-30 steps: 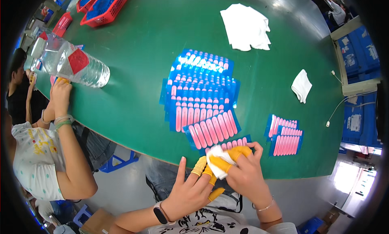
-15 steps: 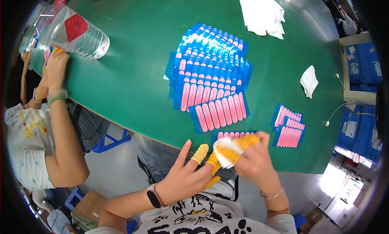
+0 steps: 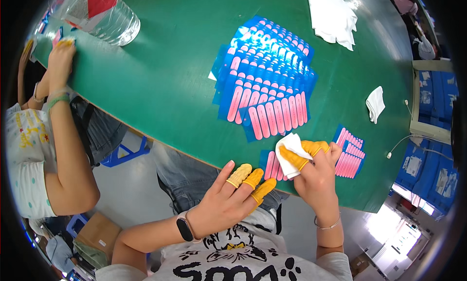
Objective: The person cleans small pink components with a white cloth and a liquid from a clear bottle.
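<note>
Now right grip [image 3: 316, 180] pinches white cloth [image 3: 288, 147] over pink-striped blue sheet [image 3: 270, 166]: likely light, slick, edge-held best; left grip [image 3: 221, 207] spread, seemingly empty.

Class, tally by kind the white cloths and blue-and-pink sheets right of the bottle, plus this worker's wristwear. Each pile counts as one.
White fabric cloths: 3
Blue sheets with rounded pink strips: 3
Black-faced wristband: 1
Thin silver-coloured bracelet: 1
Total: 8

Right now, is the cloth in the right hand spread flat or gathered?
Gathered: the white cloth makes a small, creased bundle under a capped finger of the right hand. Whether neatly folded, I cannot tell.
</note>
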{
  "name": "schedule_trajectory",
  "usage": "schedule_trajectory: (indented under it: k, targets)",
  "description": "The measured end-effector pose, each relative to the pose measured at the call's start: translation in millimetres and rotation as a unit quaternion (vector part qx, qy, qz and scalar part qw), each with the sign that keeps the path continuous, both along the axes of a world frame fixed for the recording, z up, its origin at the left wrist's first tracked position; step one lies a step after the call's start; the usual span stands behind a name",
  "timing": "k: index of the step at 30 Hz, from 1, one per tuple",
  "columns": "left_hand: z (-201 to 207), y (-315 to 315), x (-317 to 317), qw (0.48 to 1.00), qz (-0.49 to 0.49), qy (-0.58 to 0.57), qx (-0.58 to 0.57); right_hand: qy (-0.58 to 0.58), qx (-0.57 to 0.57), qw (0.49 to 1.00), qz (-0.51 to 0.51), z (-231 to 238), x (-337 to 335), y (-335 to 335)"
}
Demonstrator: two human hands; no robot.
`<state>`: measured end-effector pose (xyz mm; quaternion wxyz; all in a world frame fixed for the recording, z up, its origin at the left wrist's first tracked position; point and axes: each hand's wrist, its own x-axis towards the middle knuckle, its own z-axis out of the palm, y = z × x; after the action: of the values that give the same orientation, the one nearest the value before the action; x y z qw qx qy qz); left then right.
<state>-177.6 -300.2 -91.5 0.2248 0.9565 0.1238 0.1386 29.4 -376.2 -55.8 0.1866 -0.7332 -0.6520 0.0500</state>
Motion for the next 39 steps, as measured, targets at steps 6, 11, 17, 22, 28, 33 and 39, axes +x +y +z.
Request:
schedule_trajectory:
  k: [6, 11, 17, 22, 28, 33, 39]
  targets:
    - [7.2, -4.8, -2.8, 1.000, -0.003, 0.019, 0.023, 0.093, -0.069, 0.985, 0.129, 13.7, -2.6, -10.3]
    - [14.7, -15.7, -2.7, 0.998, 0.026, 0.055, 0.001, 0.033, -0.083, 0.993, 0.080, 12.7, -2.5, -1.4]
    - [17.7, -17.6, -5.0, 0.997, 0.015, 0.071, -0.009, 0.048, -0.127, 0.980, 0.148, 25.2, 4.8, -6.9]
    - [22.9, -15.9, -1.4, 0.997, 0.040, 0.059, 0.006, 0.007, -0.097, 0.994, 0.051, 10.3, 14.8, -28.6]
    - [32.1, -12.8, 0.6, 0.998, 0.029, 0.060, 0.006, 0.033, -0.062, 0.996, -0.060, 9.1, -3.3, -53.7]
    - [20.9, 25.3, 11.9, 0.999, -0.033, 0.020, 0.010, -0.015, 0.055, 0.995, -0.081, -35.0, -20.2, -56.0]
    - [-28.2, 46.9, 16.4, 0.971, -0.167, -0.076, 0.156, -0.071, 0.072, 0.990, -0.097, -30.2, -16.7, -63.0]
